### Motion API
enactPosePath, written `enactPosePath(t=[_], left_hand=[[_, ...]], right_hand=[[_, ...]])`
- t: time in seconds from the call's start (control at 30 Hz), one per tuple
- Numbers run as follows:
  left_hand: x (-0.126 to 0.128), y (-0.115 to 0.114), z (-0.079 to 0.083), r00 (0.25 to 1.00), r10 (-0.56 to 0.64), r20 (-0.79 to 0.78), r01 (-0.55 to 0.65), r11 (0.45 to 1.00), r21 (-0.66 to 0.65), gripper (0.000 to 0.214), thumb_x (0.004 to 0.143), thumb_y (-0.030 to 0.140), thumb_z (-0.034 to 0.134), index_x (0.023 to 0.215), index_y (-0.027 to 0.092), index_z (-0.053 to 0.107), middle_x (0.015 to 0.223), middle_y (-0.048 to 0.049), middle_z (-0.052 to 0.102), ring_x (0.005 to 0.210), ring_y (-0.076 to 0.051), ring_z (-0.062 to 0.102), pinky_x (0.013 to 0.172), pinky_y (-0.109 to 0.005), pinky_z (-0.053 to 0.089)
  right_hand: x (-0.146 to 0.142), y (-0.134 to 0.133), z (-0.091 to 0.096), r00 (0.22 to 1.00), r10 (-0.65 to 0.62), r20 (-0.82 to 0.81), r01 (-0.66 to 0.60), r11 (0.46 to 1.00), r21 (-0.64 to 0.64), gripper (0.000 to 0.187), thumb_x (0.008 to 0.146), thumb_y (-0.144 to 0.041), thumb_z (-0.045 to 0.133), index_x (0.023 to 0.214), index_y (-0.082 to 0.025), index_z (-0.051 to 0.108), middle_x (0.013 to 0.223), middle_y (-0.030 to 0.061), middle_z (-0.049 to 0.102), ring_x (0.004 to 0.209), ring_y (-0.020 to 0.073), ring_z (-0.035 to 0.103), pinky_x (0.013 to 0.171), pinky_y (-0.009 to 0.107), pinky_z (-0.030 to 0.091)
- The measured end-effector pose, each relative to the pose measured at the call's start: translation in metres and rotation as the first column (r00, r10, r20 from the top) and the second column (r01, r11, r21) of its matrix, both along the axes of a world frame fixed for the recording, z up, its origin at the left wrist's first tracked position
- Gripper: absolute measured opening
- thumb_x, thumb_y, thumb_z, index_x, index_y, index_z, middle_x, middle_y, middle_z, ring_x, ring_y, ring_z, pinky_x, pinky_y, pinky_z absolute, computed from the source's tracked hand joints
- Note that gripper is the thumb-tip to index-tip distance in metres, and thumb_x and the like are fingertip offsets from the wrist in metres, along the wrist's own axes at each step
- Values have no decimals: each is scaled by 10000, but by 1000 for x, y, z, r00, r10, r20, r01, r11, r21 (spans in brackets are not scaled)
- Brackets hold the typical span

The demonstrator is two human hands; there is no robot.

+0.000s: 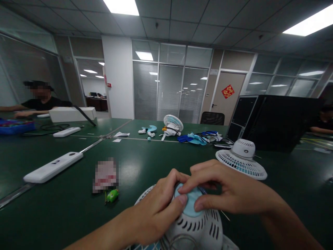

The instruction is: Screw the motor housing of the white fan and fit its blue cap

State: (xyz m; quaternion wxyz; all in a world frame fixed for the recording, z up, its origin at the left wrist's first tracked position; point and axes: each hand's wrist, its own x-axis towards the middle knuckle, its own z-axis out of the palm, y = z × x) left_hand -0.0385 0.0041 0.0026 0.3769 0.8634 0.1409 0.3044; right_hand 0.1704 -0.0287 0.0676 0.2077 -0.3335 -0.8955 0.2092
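A white electric fan (187, 229) with slotted vents in its motor housing lies in front of me, its grille partly showing beneath. A light blue round cover (191, 199) sits on top of the housing. My left hand (158, 208) is closed around the far left side of the housing, with its thumb on the cover's edge. Thumb and bent fingers of my right hand (218, 184) press and grip the same cover from the right. The fingertips behind the housing are hidden. A thin dark blue edge shows under my right fingers.
Another white fan head (243, 149) lies face down at right, before a black computer case (275, 121). A small fan (173, 125) and blue cloths (195, 138) are farther back. At left are a white power strip (54, 167), a green toy (112, 196) and a person (43, 100).
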Motion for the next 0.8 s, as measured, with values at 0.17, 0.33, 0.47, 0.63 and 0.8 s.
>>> enactPosePath(t=[0.17,0.33,0.47,0.63,0.8], left_hand=[[1,-1,2,999,-5,36,4,999,37,289,963,428,461,1140,215,542,1176,-78,642,1092,-257,569,982,-386,451],[-1,-2,3,999,35,-35,-35,999,3,289,947,350,453,1188,195,494,1237,-113,599,1121,-275,552,989,-425,433],[-1,0,-1,998,39,-52,-39,999,7,327,965,367,426,1243,196,436,1207,-118,586,1067,-264,552,933,-417,454],[0,4,-6,1000,18,0,-18,999,51,277,968,383,420,1172,200,464,1191,-111,584,1051,-263,543,925,-415,447],[-1,3,-6,1000,3,-16,-2,999,42,268,984,376,410,1180,205,474,1198,-110,588,1079,-268,546,957,-434,437]], right_hand=[[-10,-2,-5,989,-149,12,148,986,71,425,734,-562,785,879,-172,697,636,-71,460,579,81,413,524,221,288],[-5,-5,-2,991,-136,5,134,981,138,363,740,-498,803,882,-175,721,689,-45,528,628,92,480,576,227,335],[1,-7,1,995,-94,30,91,991,95,165,869,-253,673,982,-147,728,762,8,606,670,113,527,609,229,401],[-4,-9,0,985,-162,56,149,972,183,143,835,-118,577,905,-154,696,761,17,618,670,121,528,641,249,420],[-2,-3,-1,994,-100,-34,101,995,19,262,820,-402,736,899,-153,706,720,-16,557,646,105,490,584,219,399]])
